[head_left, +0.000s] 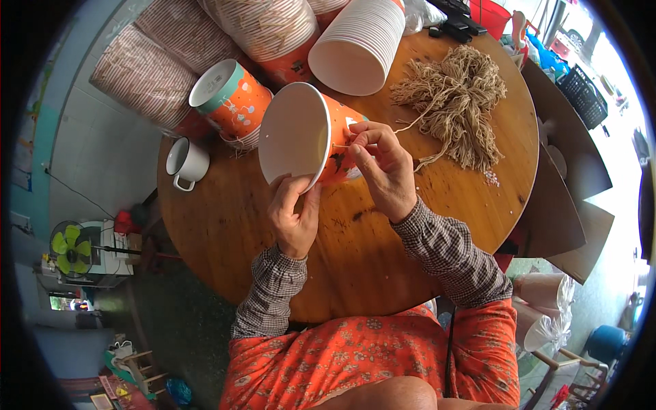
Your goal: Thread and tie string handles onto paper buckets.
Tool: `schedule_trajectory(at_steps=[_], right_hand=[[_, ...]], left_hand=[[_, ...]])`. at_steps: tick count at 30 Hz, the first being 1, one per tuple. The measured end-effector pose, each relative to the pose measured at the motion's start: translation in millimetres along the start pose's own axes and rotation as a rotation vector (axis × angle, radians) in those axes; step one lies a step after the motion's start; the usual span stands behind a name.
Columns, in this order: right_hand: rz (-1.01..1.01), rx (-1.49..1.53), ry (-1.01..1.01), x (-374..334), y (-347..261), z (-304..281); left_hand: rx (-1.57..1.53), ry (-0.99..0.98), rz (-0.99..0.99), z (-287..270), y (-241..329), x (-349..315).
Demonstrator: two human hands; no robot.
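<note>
A large paper bucket (290,126), white inside and orange with printed figures outside, is tipped on its side above the table with its mouth facing left. My left hand (295,215) grips its lower rim between thumb and fingers. At the bucket's orange side, my right hand (384,167) pinches a thin beige string (339,145) with thumb and forefinger. Whether the string passes through the wall is too small to tell. Just right of that hand lies a loose bundle of beige strings (458,102), and one strand runs from it toward my fingers.
Around me is a round wooden table (355,260). Stacked white buckets (362,51), wrapped stacks (147,75) and an orange-and-green bucket (236,102) crowd its far left. A white enamel mug (188,164) stands near the left edge. Cardboard flaps (553,198) border the right side.
</note>
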State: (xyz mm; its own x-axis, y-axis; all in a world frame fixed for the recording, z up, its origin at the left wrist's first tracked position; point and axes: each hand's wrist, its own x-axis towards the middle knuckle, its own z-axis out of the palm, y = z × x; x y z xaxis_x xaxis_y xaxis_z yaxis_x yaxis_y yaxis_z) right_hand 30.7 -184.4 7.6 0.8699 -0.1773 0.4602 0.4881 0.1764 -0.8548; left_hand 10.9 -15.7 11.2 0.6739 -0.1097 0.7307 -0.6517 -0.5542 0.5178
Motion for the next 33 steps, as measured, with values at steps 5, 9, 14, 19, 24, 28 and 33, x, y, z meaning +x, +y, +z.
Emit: schedule_trajectory(at_steps=[5, 9, 14, 19, 24, 28, 33], right_hand=[[-0.041, -0.118, -0.002, -0.3, -3.9, 0.0], [-0.028, -0.176, -0.004, -1.5, -3.5, 0.7], [0.121, -0.182, -0.059, -3.4, 17.0, -2.1], [0.286, -0.092, -0.093, -4.6, 26.9, -1.4], [0.244, 0.024, -0.168, -7.0, 25.9, 3.0], [0.221, -0.013, -0.202, -8.7, 23.9, 5.3], [0.226, -0.133, -0.250, -4.6, 12.2, 0.0]], left_hand=[[0.044, -0.008, 0.065, -1.0, 1.7, 0.5], [0.165, -0.055, 0.199, -6.3, 4.5, 3.1], [0.290, -0.164, 0.242, -19.9, 10.3, 12.0], [0.202, -0.359, 0.144, -33.5, 17.9, 35.9], [0.066, -0.588, -0.080, -33.7, 13.6, 72.0], [0.201, -0.767, -0.075, -25.0, -3.7, 81.7], [0.120, -0.714, -0.106, -23.4, -8.9, 73.4]])
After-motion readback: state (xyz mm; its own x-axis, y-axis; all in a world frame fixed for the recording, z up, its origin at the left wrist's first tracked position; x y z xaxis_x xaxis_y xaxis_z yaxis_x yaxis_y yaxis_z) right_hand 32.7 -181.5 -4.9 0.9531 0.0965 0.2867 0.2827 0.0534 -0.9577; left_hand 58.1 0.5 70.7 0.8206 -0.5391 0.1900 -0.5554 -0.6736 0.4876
